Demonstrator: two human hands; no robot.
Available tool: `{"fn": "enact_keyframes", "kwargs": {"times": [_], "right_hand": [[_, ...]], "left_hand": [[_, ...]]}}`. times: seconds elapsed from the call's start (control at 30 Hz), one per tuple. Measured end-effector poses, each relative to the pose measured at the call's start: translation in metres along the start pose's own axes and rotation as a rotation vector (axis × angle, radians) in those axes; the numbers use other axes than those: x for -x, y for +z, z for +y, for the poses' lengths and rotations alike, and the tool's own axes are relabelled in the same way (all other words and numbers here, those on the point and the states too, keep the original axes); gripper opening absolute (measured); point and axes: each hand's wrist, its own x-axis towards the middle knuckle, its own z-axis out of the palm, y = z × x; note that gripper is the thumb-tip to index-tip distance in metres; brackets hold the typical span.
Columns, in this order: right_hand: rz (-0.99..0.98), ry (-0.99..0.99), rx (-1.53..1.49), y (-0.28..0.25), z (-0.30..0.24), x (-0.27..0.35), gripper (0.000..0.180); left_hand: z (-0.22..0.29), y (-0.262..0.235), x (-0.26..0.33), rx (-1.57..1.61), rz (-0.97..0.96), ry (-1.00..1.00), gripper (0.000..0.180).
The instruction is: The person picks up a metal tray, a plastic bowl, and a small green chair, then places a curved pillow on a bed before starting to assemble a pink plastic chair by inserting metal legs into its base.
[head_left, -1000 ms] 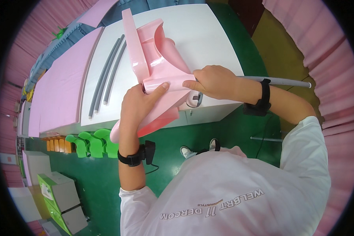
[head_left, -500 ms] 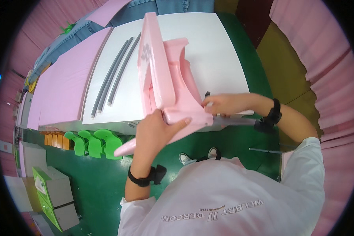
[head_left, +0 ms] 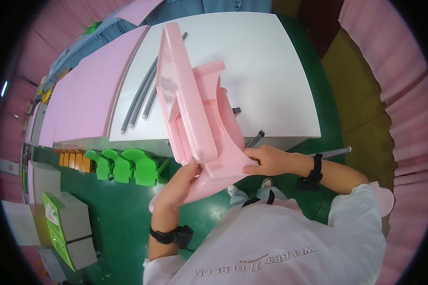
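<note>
I hold a large pink moulded plastic part point(head_left: 195, 118), shaped like a seat shell, on edge above the near edge of a white table point(head_left: 271, 61). My left hand point(head_left: 178, 183) grips its lower end from below. My right hand point(head_left: 266, 160) clasps the same end from the right side. Both wrists wear black bands. A short grey tube point(head_left: 255, 139) pokes out from behind the part by my right hand.
Long grey rods point(head_left: 140, 97) lie on the table's left part. Pink boards point(head_left: 85, 95) cover the neighbouring tables. Green plastic seats point(head_left: 123, 165) and orange ones point(head_left: 73, 159) stand on the green floor at left, with green-and-grey boxes point(head_left: 64, 223) below. A grey pole point(head_left: 335, 151) lies behind my right forearm.
The pink part has swung upright and toward the table's middle. My left hand slid down to its lower end, and my right hand shifted to the right side of that end.
</note>
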Motion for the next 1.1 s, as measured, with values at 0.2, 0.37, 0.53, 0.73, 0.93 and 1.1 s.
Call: {"fn": "enact_keyframes", "kwargs": {"times": [0.2,0.37,0.53,0.73,0.93,1.1], "right_hand": [[-0.026,-0.089,0.216,0.02,-0.005,0.006,0.042],[-0.084,-0.331,0.492,0.049,-0.001,0.009,0.042],[-0.184,-0.43,0.62,0.077,0.009,0.022,0.042],[-0.344,-0.495,0.731,0.109,0.028,0.029,0.046],[-0.452,-0.627,0.714,0.151,0.042,0.004,0.047],[-0.582,-0.665,0.633,0.194,0.019,-0.024,0.046]], "left_hand": [[-0.009,-0.041,-0.042,0.603,0.129,-0.099,0.073],[-0.007,-0.04,-0.024,0.809,0.31,0.351,0.079],[-0.067,-0.016,0.027,0.737,0.662,0.535,0.076],[-0.103,-0.003,0.08,0.847,0.775,0.485,0.058],[-0.102,0.005,0.138,1.074,0.774,0.395,0.053],[-0.136,-0.018,0.197,0.961,0.949,0.387,0.052]]}}
